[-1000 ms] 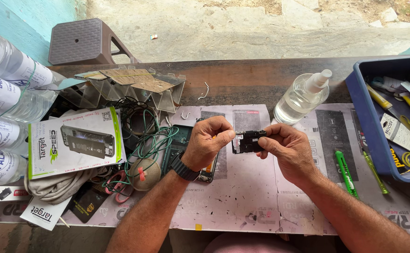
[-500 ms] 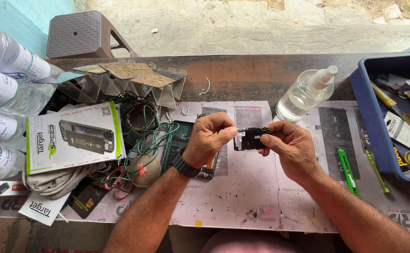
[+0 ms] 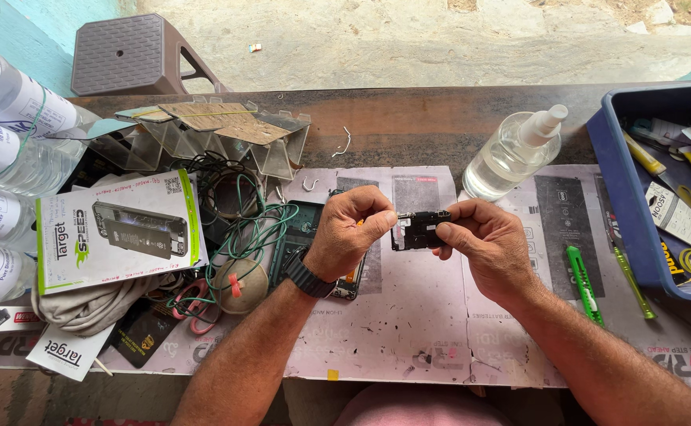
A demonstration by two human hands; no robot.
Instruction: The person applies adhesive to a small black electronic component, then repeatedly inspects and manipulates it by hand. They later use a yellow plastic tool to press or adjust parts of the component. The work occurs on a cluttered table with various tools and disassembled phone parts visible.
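Dark wooden table [image 3: 408, 118] under printed paper mat [image 3: 408, 331]. Both hands raised above mat centre. Left hand [image 3: 353, 229] and right hand [image 3: 483, 244] each pinch small black phone part [image 3: 418, 230] between them, grip of both closed on it. Open phone [image 3: 314, 244] lies under left wrist. Spray bottle [image 3: 511, 154] behind, blue tray [image 3: 637, 213] at right, green cutter [image 3: 584, 284] near right forearm.

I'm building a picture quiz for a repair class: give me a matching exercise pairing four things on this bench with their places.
1. small black part
2. clear spray bottle
3. green utility knife
4. blue bin

a. far right edge of bench
b. lying beside the right wrist
c. behind the right hand, by the bin
d. pinched between both hands

Pairs: 1-d, 2-c, 3-b, 4-a
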